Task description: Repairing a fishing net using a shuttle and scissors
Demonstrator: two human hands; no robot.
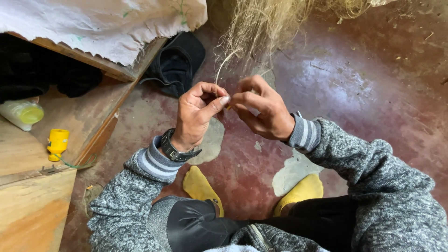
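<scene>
Nearest the camera lie the person's bent legs in dark trousers, with the mottled grey knitted sleeves of a jumper to either side, each ending in a striped grey and white cuff. Below the hands, two feet in yellow socks rest on the worn red-brown concrete floor, which shows pale patches where the surface has worn away.

The left hand is raised at mid-frame, wrist bent inward, with a black wristwatch strapped just above the cuff. Its fingers curl tightly, and thumb and forefinger are pressed together on a thin pale strand of dry fibre. The strand rises from the pinch and curves up toward a loose tangle of straw-coloured fibre lying on the floor at the top of the frame.

The right hand meets the left from the opposite side, palm turned toward the person, fingers curled narrow. Its fingertips close against those of the left hand at the same point on the strand. The two hands touch at the fingertips.

To the left stands a low plywood box with a hinged edge. On it sit a small yellow plastic spool and a clear plastic bottle with a yellow-green cap. A torn white cloth drapes above. A black bag lies on the floor beside the box.
</scene>
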